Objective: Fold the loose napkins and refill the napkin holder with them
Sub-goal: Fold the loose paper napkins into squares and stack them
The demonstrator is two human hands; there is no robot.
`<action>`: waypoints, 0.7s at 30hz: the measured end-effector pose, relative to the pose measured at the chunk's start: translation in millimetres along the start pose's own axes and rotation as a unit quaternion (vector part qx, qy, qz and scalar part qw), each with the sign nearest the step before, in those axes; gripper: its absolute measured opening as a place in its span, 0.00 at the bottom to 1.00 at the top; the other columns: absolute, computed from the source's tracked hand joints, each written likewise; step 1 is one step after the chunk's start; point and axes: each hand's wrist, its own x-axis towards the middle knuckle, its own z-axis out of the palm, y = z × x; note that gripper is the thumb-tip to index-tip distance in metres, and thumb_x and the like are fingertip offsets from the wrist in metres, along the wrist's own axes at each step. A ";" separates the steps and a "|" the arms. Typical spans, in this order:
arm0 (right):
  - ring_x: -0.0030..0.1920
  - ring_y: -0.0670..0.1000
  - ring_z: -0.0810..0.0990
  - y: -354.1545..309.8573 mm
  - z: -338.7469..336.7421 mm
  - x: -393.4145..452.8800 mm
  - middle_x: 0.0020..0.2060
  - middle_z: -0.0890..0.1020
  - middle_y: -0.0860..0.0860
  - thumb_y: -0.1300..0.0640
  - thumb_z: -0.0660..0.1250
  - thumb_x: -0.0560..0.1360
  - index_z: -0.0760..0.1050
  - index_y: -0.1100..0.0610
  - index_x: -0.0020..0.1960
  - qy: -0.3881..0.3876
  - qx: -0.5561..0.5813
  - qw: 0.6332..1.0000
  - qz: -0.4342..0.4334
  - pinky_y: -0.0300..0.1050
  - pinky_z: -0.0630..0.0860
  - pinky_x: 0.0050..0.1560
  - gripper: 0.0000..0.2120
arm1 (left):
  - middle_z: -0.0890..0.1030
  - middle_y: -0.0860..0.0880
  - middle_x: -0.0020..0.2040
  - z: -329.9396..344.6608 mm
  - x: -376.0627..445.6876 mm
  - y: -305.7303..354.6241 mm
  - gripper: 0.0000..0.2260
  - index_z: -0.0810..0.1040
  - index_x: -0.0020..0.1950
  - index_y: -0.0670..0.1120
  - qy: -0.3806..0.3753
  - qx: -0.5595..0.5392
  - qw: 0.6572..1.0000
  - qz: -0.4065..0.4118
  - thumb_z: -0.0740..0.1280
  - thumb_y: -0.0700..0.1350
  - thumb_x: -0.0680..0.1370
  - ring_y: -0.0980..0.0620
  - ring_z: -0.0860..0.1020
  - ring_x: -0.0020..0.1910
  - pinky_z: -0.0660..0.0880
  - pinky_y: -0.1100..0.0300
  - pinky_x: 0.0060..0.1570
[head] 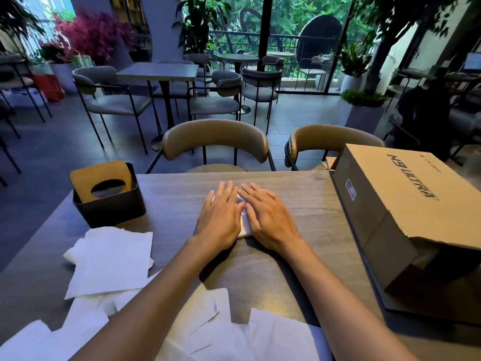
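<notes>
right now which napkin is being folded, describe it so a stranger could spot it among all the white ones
Start at the wooden table, between the black napkin holder and the cardboard box. At mid-table, the left hand and right hand press flat on a small folded napkin. Unlike the loose napkins spread open near the front edge, it is compact and mostly covered.

2 bare forearms, left hand [218, 213], right hand [268, 217], short trimmed nails, unadorned fingers and wrists
</notes>
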 end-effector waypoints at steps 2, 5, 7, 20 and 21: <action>0.79 0.47 0.57 1.6 1.6 1.5 0.77 0.66 0.50 0.51 0.48 0.82 0.64 0.54 0.78 -0.081 -0.019 0.996 0.027 0.44 0.50 0.79 0.26 | 0.45 0.46 0.82 6.5 -1.2 -2.8 0.25 0.46 0.81 0.44 -0.053 0.007 0.998 -0.013 0.45 0.51 0.86 0.49 0.42 0.80 0.41 0.52 0.78; 0.80 0.46 0.51 2.7 1.9 2.3 0.80 0.59 0.47 0.51 0.46 0.85 0.56 0.52 0.81 -0.148 -0.029 0.986 0.072 0.46 0.45 0.80 0.25 | 0.46 0.48 0.82 10.8 -4.0 -5.4 0.26 0.44 0.81 0.45 -0.079 -0.030 0.996 -0.029 0.42 0.53 0.85 0.52 0.43 0.80 0.41 0.54 0.78; 0.80 0.46 0.49 2.9 0.7 2.4 0.81 0.56 0.46 0.51 0.46 0.85 0.53 0.51 0.82 -0.165 -0.037 0.982 0.086 0.48 0.44 0.80 0.25 | 0.46 0.49 0.82 11.8 -4.4 -6.4 0.26 0.44 0.81 0.46 -0.082 -0.028 0.996 -0.025 0.42 0.54 0.85 0.52 0.44 0.80 0.42 0.54 0.78; 0.81 0.51 0.39 -0.6 0.8 2.1 0.81 0.42 0.48 0.47 0.42 0.82 0.39 0.50 0.82 -0.218 -0.073 0.947 0.226 0.58 0.35 0.78 0.31 | 0.45 0.49 0.82 17.0 -5.1 -11.7 0.27 0.43 0.81 0.47 -0.069 0.002 0.998 -0.012 0.41 0.56 0.84 0.53 0.43 0.80 0.41 0.52 0.78; 0.81 0.51 0.39 -2.0 0.7 2.0 0.81 0.42 0.48 0.47 0.42 0.81 0.39 0.51 0.82 -0.217 -0.072 0.946 0.232 0.59 0.35 0.78 0.31 | 0.45 0.49 0.82 18.1 -5.4 -11.8 0.27 0.44 0.81 0.47 -0.064 0.001 0.998 -0.013 0.41 0.56 0.84 0.53 0.43 0.80 0.40 0.52 0.78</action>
